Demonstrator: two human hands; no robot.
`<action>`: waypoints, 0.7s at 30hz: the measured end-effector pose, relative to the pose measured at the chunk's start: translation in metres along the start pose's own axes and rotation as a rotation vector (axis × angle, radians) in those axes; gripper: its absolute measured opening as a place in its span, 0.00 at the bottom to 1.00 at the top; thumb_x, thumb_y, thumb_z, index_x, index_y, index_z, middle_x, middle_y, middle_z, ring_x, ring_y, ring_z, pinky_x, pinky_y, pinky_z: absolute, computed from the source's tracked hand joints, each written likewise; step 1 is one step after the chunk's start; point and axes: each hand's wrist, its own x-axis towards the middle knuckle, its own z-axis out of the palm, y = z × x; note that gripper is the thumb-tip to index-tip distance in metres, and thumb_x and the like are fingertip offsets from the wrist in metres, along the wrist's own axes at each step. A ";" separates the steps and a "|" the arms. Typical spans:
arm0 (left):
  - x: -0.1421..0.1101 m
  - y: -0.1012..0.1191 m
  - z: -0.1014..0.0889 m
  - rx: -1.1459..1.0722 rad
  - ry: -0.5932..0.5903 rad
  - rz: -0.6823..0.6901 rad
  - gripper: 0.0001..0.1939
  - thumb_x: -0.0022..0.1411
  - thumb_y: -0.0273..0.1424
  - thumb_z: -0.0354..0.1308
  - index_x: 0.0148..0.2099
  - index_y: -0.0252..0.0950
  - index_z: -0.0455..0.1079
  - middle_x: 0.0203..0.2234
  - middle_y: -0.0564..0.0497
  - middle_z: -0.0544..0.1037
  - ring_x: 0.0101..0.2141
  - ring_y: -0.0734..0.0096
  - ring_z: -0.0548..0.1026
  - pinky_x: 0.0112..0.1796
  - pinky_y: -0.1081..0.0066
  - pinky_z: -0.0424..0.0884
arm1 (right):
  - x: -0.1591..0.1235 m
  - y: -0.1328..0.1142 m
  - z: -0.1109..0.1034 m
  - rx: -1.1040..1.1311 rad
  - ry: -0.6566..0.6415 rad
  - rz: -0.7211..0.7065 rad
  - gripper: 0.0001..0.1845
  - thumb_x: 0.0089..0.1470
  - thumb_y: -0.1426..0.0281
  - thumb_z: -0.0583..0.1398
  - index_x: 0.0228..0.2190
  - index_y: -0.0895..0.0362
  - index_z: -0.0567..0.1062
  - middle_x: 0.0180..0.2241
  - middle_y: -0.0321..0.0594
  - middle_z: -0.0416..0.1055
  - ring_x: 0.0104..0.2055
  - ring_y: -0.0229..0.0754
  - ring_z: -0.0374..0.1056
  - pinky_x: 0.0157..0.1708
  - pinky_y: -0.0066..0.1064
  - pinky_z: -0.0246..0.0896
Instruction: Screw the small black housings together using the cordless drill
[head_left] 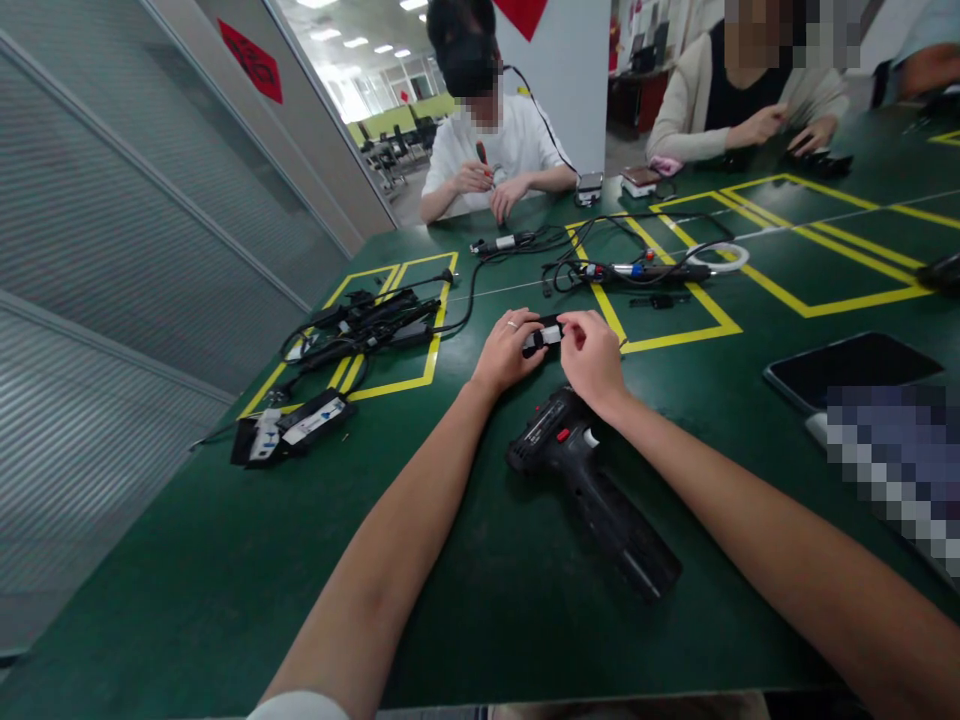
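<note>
Both hands meet at a small black case with a white label [551,336] on the green table. My left hand [511,350] grips its left end, fingers curled over the top, with a ring on one finger. At the right end, my right hand [592,358] has thumb and fingertips pinched together against the case; whether a smaller part sits between them is hidden. Just below my hands lies a black cordless drill [585,480] on its side, its handle pointing to the lower right and its front end partly under my right hand.
Black cables and adapters [367,325] are heaped at left, with labelled black pieces [296,430] nearer. Corded electric screwdrivers [645,272] and a white ring [720,258] lie beyond my hands. A phone [851,368] rests at right. Two people [495,150] work across the table.
</note>
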 end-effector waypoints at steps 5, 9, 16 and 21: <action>0.000 -0.001 0.001 -0.082 -0.027 -0.073 0.18 0.57 0.31 0.58 0.50 0.37 0.65 0.51 0.43 0.70 0.52 0.62 0.69 0.53 0.60 0.67 | -0.003 0.007 -0.002 -0.007 -0.036 0.019 0.14 0.55 0.76 0.50 0.36 0.59 0.74 0.35 0.45 0.72 0.35 0.44 0.67 0.39 0.36 0.61; 0.000 -0.007 0.004 -0.067 -0.033 -0.064 0.20 0.56 0.29 0.59 0.51 0.37 0.65 0.54 0.43 0.69 0.56 0.59 0.66 0.57 0.53 0.61 | -0.002 0.008 -0.002 -0.002 -0.062 0.023 0.14 0.54 0.76 0.50 0.36 0.59 0.75 0.35 0.45 0.73 0.35 0.44 0.67 0.38 0.35 0.61; -0.002 -0.009 0.006 -0.058 -0.017 -0.102 0.21 0.55 0.29 0.61 0.52 0.38 0.64 0.55 0.45 0.69 0.58 0.58 0.64 0.58 0.51 0.59 | 0.001 0.007 -0.002 0.000 -0.063 0.039 0.15 0.54 0.76 0.50 0.37 0.58 0.75 0.36 0.45 0.74 0.37 0.45 0.68 0.38 0.35 0.62; -0.001 -0.009 0.008 -0.022 -0.025 -0.104 0.22 0.54 0.29 0.62 0.51 0.37 0.64 0.56 0.45 0.69 0.58 0.58 0.63 0.60 0.52 0.56 | 0.002 0.008 -0.002 -0.026 -0.067 0.011 0.15 0.54 0.77 0.50 0.37 0.59 0.75 0.36 0.45 0.74 0.36 0.44 0.69 0.38 0.34 0.62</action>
